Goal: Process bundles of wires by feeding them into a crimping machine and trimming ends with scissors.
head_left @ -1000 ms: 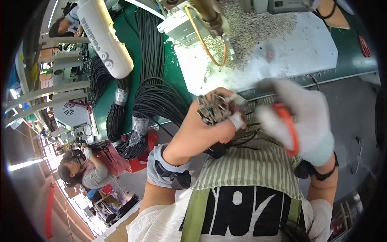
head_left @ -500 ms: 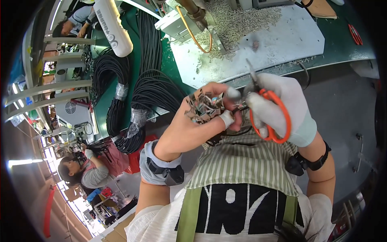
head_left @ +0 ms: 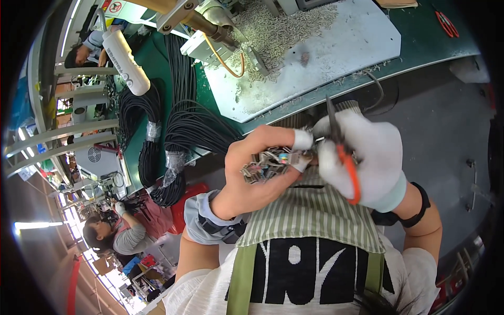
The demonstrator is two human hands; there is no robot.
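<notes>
My left hand (head_left: 239, 189), bare with white covers on its thumb and a fingertip, is closed around a bunch of small metal connector shells (head_left: 261, 167). One connector (head_left: 286, 158), with coloured wires showing, sits at its fingertips. My right hand (head_left: 370, 152), in a white glove, grips red-handled scissors (head_left: 348, 167); the dark blades point up and away from me. Its fingers meet those of my left hand at the connector's end. Whether the right fingers also pinch a connector or wire is hidden.
Ahead, a white board (head_left: 325, 58) on the green bench (head_left: 428, 47) carries many small metal pieces (head_left: 286, 31) beside a machine (head_left: 220, 39). Black cable bundles (head_left: 197, 123) hang over the bench at left. Red-handled pliers (head_left: 447, 23) lie far right. Co-workers (head_left: 126, 233) sit at left.
My right hand and scissors have turned, bringing the blades more upright and the handles edge-on. The connector with coloured wires now stands out at my left fingertips. The view has shifted slightly.
</notes>
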